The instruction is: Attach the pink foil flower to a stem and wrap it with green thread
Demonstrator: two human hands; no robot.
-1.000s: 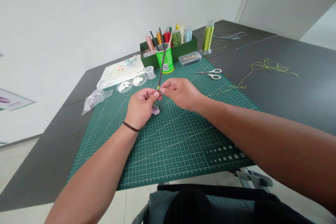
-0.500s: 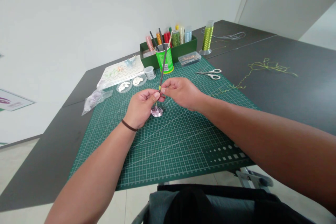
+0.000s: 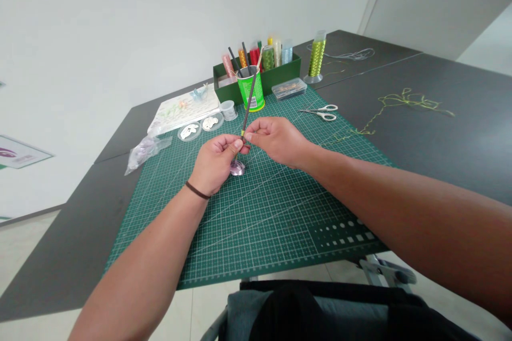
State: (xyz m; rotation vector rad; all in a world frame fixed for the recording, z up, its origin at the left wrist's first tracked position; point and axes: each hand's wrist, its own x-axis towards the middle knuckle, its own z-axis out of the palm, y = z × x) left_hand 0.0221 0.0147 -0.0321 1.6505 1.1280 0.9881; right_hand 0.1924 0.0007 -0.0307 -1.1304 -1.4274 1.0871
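A slim dark rod (image 3: 248, 106) with a yellow-green band near its lower end stands almost upright, tilted slightly to the right. My left hand (image 3: 216, 162) and my right hand (image 3: 276, 141) pinch it from either side with their fingertips. Below the fingers, a small lilac translucent piece (image 3: 237, 169) sits at the rod's lower end, just above the mat. The hands partly hide the point where the two meet.
A green cutting mat (image 3: 256, 234) lies on a dark table (image 3: 440, 160). Behind it are a green cup (image 3: 251, 93) holding sticks, a green box (image 3: 256, 82) of thread bottles, scissors (image 3: 320, 112), and a green wire spool (image 3: 317, 57). Small dishes (image 3: 189, 131) and a plastic bag (image 3: 146, 150) lie left.
The lilac piece looked wider half a second ago and now looks narrower. The rod has tilted slightly, and both hands remain on it.
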